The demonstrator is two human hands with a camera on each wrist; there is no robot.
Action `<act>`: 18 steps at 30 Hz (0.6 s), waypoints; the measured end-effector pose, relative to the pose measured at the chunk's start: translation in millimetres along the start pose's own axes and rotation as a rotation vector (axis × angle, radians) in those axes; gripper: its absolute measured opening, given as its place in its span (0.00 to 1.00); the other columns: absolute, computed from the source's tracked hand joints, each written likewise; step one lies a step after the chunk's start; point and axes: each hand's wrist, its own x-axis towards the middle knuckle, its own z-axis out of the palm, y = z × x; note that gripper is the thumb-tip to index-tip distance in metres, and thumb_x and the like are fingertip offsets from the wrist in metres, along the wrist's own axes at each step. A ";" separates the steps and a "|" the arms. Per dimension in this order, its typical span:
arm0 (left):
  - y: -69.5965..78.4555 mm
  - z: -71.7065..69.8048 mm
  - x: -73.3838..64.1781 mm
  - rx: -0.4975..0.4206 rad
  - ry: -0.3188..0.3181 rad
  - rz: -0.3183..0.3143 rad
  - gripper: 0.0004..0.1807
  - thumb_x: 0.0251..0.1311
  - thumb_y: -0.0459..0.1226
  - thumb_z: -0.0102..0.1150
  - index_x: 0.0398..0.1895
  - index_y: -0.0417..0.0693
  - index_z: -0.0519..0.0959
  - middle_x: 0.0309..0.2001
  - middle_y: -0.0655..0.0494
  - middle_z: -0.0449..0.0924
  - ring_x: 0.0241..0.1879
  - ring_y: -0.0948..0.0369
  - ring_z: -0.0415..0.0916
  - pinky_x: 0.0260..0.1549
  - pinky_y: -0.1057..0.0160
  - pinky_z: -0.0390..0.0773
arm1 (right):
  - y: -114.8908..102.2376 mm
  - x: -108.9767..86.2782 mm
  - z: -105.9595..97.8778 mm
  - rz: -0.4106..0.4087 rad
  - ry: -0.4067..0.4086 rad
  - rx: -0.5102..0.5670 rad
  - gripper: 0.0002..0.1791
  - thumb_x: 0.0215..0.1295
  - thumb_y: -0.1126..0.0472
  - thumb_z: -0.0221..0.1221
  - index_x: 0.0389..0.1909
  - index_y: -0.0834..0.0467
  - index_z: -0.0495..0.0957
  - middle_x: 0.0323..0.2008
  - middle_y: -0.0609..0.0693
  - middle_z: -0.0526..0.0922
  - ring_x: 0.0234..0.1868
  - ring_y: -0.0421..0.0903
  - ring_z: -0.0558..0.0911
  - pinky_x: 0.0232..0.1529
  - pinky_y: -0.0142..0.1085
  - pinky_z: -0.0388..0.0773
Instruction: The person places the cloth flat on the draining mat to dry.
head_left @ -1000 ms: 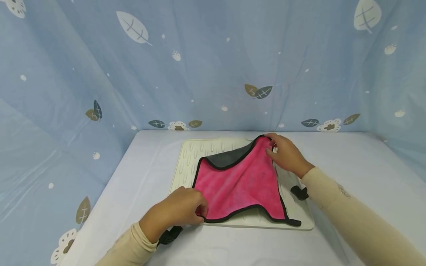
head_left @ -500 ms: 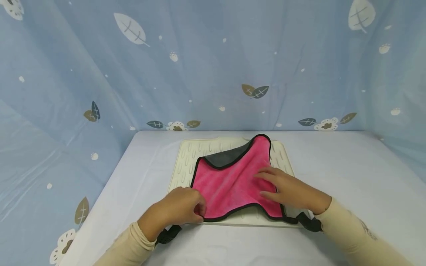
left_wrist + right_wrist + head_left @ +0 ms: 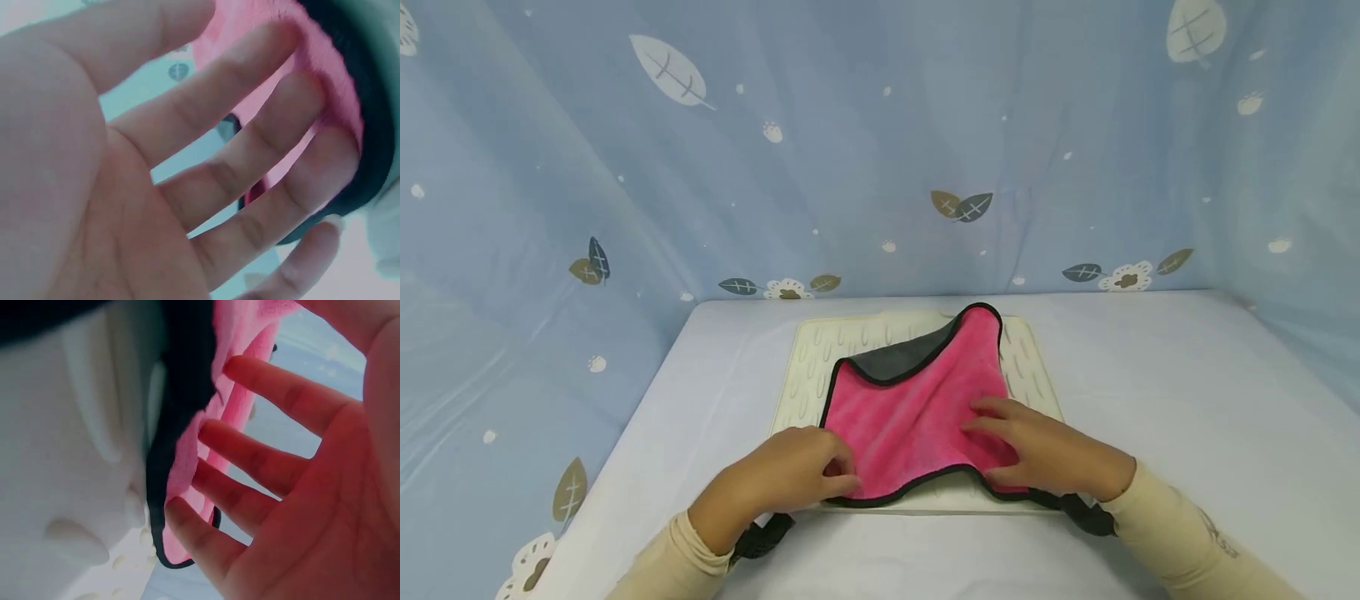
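A pink cloth [image 3: 917, 425] with a black edge lies over a cream mat [image 3: 808, 354]. Its far edge is turned up, baring the grey underside [image 3: 898, 357]. At the cloth's near left corner is my left hand [image 3: 790, 468]; in the left wrist view its spread fingers [image 3: 269, 128] lie against the pink fabric. My right hand [image 3: 1037, 450] is at the near right part of the cloth. Spread, fairly straight fingers [image 3: 256, 453] touch the pink side in the right wrist view, close to the black edging. Neither hand visibly pinches the fabric.
The mat, with raised oval bumps, rests on a white-covered table [image 3: 1150, 383]. A blue curtain [image 3: 820, 167] with printed leaves hangs behind and at the sides. A black strap [image 3: 762, 537] sits under the left wrist, another black strap [image 3: 1086, 512] by the right.
My right hand has let go of the cloth's far right corner and come back toward the near right edge. The left hand stays at the near left corner. The view has shifted slightly.
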 end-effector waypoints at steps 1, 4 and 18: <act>0.6 -2.6 1.5 0.010 0.015 -0.002 0.07 0.62 0.45 0.66 0.26 0.61 0.84 0.22 0.73 0.75 0.24 0.73 0.69 0.26 0.67 0.71 | -0.1 -0.5 0.4 0.001 0.002 -0.002 0.30 0.57 0.54 0.71 0.62 0.53 0.77 0.66 0.56 0.72 0.67 0.56 0.71 0.58 0.48 0.79; 1.8 -9.6 9.6 0.093 0.106 0.007 0.03 0.62 0.43 0.67 0.31 0.59 0.84 0.27 0.70 0.78 0.28 0.71 0.73 0.29 0.66 0.72 | -1.1 -1.3 1.8 0.004 0.006 -0.008 0.32 0.54 0.53 0.72 0.62 0.53 0.78 0.66 0.56 0.72 0.67 0.57 0.71 0.58 0.50 0.78; -20.4 -22.2 83.5 0.440 0.256 0.016 0.21 0.58 0.36 0.69 0.55 0.57 0.80 0.53 0.52 0.76 0.53 0.52 0.76 0.48 0.47 0.74 | -3.9 -1.3 3.5 0.037 -0.010 0.005 0.34 0.53 0.53 0.72 0.63 0.53 0.77 0.67 0.56 0.71 0.68 0.56 0.70 0.59 0.50 0.77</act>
